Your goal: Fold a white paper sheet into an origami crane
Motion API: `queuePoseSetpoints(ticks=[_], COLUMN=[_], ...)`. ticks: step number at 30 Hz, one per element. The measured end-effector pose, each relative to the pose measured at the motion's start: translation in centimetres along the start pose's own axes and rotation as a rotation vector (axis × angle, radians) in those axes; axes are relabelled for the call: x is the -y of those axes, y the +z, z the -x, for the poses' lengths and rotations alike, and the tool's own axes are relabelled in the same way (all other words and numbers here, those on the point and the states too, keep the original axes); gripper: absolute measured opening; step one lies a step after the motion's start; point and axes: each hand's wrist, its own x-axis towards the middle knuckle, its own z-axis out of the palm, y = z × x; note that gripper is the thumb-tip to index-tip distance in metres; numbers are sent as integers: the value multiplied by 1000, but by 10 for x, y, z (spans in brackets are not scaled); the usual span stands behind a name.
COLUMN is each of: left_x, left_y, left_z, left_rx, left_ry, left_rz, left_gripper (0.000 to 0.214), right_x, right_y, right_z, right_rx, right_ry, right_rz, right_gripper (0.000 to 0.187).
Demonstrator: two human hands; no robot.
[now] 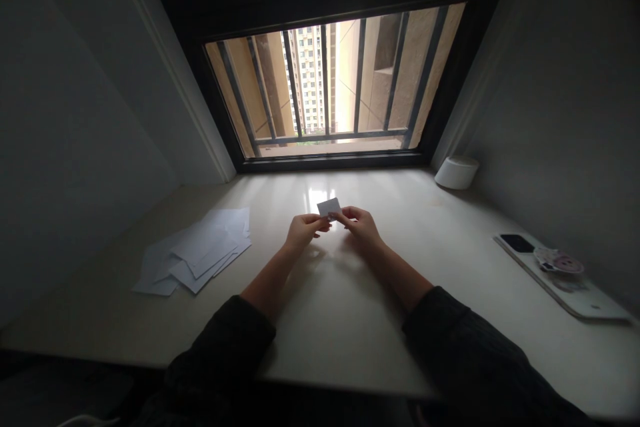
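A small white piece of paper [329,207] is held up just above the table, near the middle of the view. My left hand [301,229] pinches its lower left edge between thumb and fingers. From the other side my right hand [361,225] grips its right edge, the thumb lying across the front. Whether the piece is folded I cannot tell at this size. To the left of my hands lies a loose, overlapping pile of white paper sheets [207,243].
At the right lies a phone [595,303] with a pinkish round attachment [560,260] on its back. A white rounded object [457,172] stands in the far right corner. Beyond the pale tabletop [345,327] is a dark-framed window [330,161] with bars outside.
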Motion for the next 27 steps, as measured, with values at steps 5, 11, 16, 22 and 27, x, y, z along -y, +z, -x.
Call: queuePoseSetpoints(ticks=[5,11,16,22,27], left_x=[1,2,4,4,2], left_y=[8,13,15,14,12], left_z=[3,4,4,2,1], left_rx=[-84,-141,-156,-128,-68], left_ry=[19,79,109,43,-59], left_rz=[98,131,133,166,231], left_gripper=[37,35,35,35,38], right_x=[8,14,12,13,12], right_y=[1,3,6,5,0], right_z=[4,8,8,7,4], right_rx=[36,2,-18,-45,-30], right_ry=[121,211,274,222,197], right_rz=[-176,-305,-356,-307,-249], right_gripper=[39,36,35,37,38])
